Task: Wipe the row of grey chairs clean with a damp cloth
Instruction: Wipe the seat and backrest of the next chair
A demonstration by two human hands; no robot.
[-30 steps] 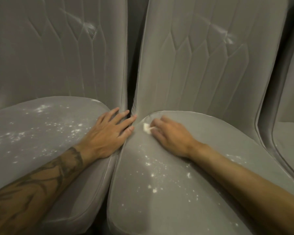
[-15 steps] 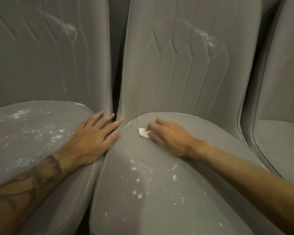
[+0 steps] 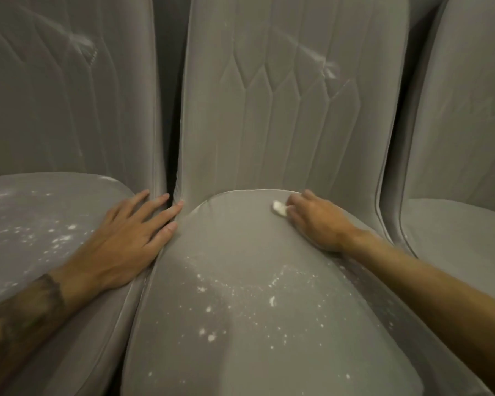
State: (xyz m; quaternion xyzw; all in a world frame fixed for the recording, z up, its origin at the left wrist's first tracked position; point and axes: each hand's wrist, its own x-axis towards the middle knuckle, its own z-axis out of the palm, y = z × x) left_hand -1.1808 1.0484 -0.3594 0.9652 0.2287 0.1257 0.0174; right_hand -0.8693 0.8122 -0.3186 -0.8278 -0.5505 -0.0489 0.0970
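Note:
Three grey upholstered chairs stand side by side. The middle chair's seat (image 3: 240,252) carries white powdery specks across its centre and front. My right hand (image 3: 317,221) holds a small white cloth (image 3: 279,208) in its fingertips against the back of that seat, near the backrest. My left hand (image 3: 129,238) lies flat with straight fingers on the right edge of the left chair's seat (image 3: 40,230), its fingertips at the gap between the two chairs. That left seat is also speckled white.
White smears mark the backrest of the left chair (image 3: 80,41) and of the middle chair (image 3: 326,67). A third chair (image 3: 457,238) stands at the right. A dark narrow gap (image 3: 169,110) runs between the left and middle backrests.
My right hand has slid the cloth to the right along the back of the middle seat. The view has shifted right. My left hand has stayed flat at the seat edge.

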